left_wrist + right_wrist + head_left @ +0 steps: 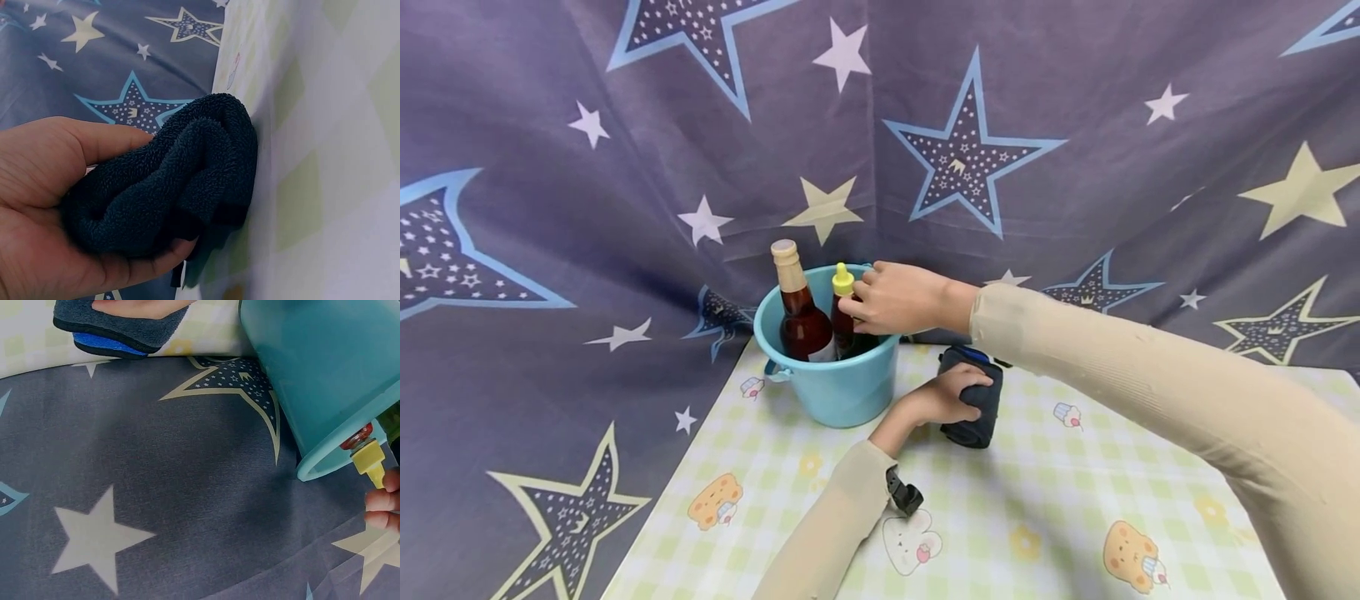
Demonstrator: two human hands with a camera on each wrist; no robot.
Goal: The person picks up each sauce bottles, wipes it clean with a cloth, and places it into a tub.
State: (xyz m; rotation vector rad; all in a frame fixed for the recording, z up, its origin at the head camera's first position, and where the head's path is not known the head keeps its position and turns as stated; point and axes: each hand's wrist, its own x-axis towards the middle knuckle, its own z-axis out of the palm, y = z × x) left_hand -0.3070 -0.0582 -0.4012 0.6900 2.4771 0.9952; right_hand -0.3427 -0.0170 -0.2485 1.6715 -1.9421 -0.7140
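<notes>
My left hand (953,393) grips a folded dark blue towel (181,181) on the table, right of the bucket; thumb and fingers lie on opposite sides of it. A bright blue layer (109,345) shows along one edge of the towel. Over the right rim of the light blue bucket (842,396), my right hand (891,298) has its fingers curled at the yellow nozzle (370,461) of a sauce squeeze bottle. Part of that bottle is hidden by the hand and rim. A brown glass bottle (805,325) with a pale neck wrap stands upright inside the bucket.
The bucket stands at the table's back left corner, its handle (777,372) hanging at the left. A checked tablecloth (1030,492) with cartoon prints covers the table. Star-patterned fabric (1105,100) hangs close behind and along the left side.
</notes>
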